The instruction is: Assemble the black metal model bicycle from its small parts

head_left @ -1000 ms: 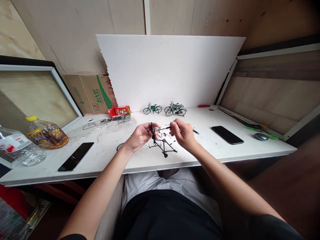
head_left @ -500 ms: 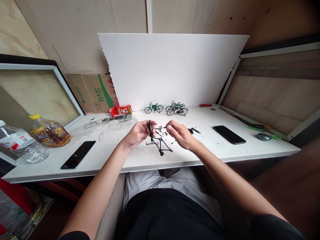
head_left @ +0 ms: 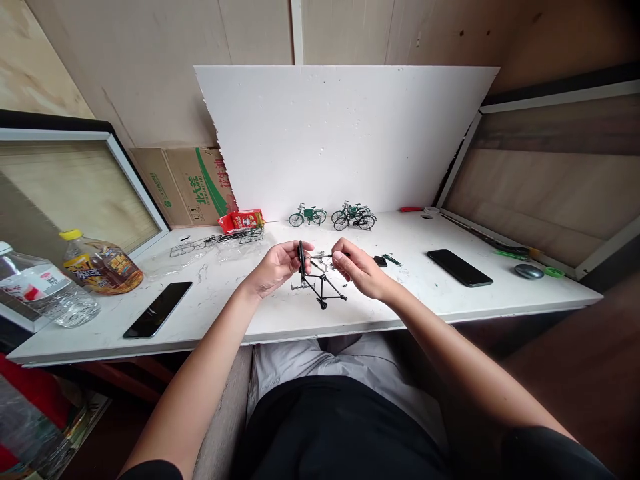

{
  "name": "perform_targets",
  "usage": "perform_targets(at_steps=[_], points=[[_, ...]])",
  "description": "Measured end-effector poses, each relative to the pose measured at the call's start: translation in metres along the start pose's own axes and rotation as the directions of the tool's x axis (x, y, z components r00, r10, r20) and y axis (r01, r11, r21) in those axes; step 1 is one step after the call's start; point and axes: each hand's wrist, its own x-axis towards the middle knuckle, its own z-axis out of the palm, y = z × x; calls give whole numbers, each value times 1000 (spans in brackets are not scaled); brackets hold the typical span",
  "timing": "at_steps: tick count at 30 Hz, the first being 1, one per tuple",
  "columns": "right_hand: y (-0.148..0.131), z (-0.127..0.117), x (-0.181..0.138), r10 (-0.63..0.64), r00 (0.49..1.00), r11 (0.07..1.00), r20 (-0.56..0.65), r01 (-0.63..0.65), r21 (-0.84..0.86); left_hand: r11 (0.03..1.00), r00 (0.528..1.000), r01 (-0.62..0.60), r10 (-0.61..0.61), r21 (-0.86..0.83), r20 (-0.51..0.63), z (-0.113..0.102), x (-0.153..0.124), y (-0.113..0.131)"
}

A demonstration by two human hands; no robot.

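Pinched in my left hand is a small black model-bicycle wheel, held upright and seen nearly edge-on. A black model-bicycle frame with handlebars extends just below the wheel; whether it rests on the table or hangs from the wheel I cannot tell. My right hand is closed around a thin screwdriver, its shaft pointing left at the wheel's hub. The fingers hide most of its handle. Small loose parts lie on the table behind and between the hands, too small to name.
Small model bicycles stand at the back by a white board. Wire-like part frames and a red packet are at back left. Phones flank the hands. Bottles stand left; a mouse lies right.
Both hands stay nearly in place, still on the wheel and the screwdriver. The right hand has shifted very slightly, and the view has moved a little.
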Motion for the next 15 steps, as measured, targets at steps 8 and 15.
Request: perform_targets(at_steps=[8, 15], points=[[6, 1, 3, -30, 998, 992, -49, 23, -122, 998, 1000, -2, 2, 58, 6, 4, -1, 2], [3, 4, -1, -20, 999, 996, -40, 17, -85, 997, 1000, -3, 2, 77, 9, 2, -1, 1]])
